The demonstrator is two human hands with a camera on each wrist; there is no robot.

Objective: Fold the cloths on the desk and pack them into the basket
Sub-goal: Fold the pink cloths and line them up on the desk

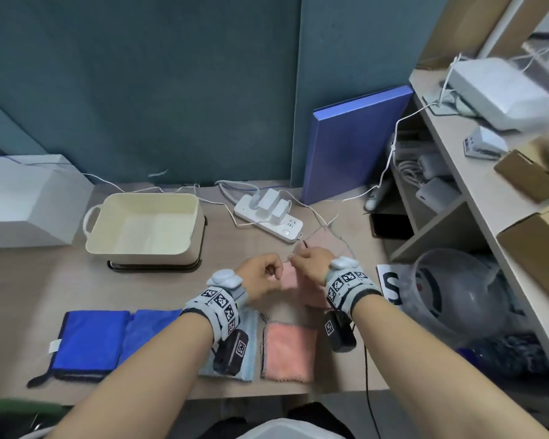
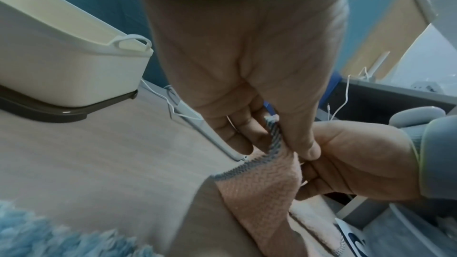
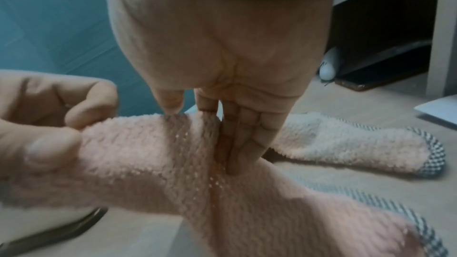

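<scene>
Left hand (image 1: 264,274) and right hand (image 1: 311,264) close together (fingers (image 2: 303,140) pinched), forearms extended forward.

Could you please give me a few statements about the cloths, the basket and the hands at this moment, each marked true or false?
1. Both hands pinch the pink cloth. True: the left hand and the right hand each hold it by its top edge.
2. The basket already holds a folded cloth. False: it holds none.
3. A folded blue cloth lies at the desk's near left. True.
4. The power strip sits inside the basket. False: it lies on the desk, to the basket's right.
5. A second pink cloth lies flat near the front edge. True.
</scene>
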